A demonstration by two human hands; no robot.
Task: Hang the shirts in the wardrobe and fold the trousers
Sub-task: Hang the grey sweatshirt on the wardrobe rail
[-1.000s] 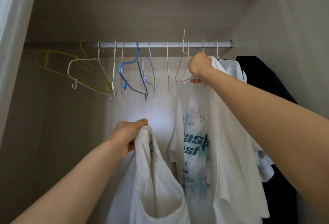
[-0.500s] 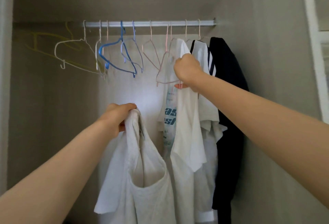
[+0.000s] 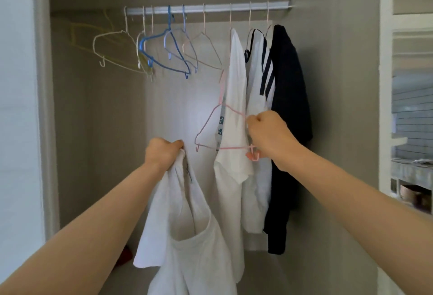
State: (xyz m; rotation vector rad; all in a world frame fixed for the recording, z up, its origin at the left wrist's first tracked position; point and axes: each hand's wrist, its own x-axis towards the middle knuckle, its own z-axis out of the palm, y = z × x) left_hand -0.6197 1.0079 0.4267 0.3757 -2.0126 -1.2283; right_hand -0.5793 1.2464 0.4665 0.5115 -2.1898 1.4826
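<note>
- Below the rail (image 3: 210, 8), inside the wardrobe (image 3: 105, 130) opening, the white shirt (image 3: 187, 224) hangs bunched from the left hand (image 3: 161, 154), whose fingers curl tight round its top edge.
- It looks light, soft and floppy; the neck opening is probably the best place to take hold.
- The right hand (image 3: 269, 137) is fisted round the pink hanger (image 3: 230, 147), a thin wire one held clear of the rail.
- On the rail hang a white tee (image 3: 236, 107), a striped shirt (image 3: 257, 83), a dark shirt (image 3: 290, 83) and bare hangers (image 3: 164, 60).
</note>
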